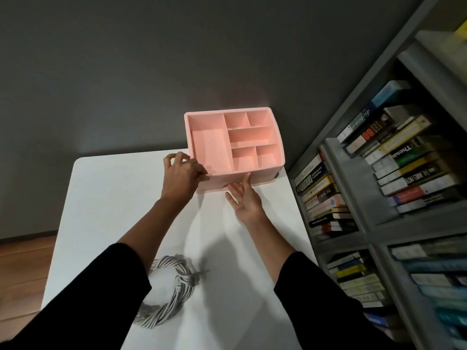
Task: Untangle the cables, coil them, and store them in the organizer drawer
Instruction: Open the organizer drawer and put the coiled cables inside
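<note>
My left hand (180, 173) grips the pink organizer (209, 152) at its near-left corner. My right hand (243, 198), palm up and fingers straight, touches its drawer (214, 184). One coiled cable bundle (184, 281) lies well apart, by my left sleeve.

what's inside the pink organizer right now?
The pink organizer shows six open top compartments, all looking empty. Its drawer below looks closed, so its inside is hidden; the right hand touches its front. The coiled cable lies on the table, outside.
</note>
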A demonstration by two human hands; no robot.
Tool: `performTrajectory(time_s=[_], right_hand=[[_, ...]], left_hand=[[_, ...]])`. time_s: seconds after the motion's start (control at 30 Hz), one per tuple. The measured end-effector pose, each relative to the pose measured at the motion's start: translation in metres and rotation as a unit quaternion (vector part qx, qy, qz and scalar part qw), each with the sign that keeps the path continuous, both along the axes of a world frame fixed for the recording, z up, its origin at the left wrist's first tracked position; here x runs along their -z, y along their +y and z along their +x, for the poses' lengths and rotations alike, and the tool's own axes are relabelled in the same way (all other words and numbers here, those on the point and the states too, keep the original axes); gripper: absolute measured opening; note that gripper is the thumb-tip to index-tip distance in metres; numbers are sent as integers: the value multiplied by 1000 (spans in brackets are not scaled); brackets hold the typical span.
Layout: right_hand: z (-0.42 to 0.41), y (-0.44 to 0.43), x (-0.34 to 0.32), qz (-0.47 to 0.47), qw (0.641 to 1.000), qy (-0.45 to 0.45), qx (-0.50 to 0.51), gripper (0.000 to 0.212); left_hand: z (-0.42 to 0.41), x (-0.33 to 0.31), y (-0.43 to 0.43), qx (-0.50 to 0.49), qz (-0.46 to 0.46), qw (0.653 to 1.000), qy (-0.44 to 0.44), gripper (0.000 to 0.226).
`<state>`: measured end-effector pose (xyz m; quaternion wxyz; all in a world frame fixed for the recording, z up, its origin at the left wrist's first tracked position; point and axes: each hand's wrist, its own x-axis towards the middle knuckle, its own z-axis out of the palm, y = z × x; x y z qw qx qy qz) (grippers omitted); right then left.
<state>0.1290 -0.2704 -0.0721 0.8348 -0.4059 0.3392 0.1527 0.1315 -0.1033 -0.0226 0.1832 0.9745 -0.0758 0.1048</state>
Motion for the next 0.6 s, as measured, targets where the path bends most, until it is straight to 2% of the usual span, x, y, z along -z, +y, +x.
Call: performTrajectory(time_s=[0.17,0.3,0.5,0.6], right_hand=[[-1,0,5,24,999,-13,33,51],[-2,4,8,5,998,-34,47,30],[-2,13,8,-40,995,-14,94,32],[-6,10,10,-49,995,-18,87,37]], left_hand=[[2,-2,-2,-4,3,1000,16,6],[5,-3,-2,-5,8,999,32,9],[7,-2,-2,-7,-3,999,34,9],[7,-3,-3,-7,-8,999,38,9]])
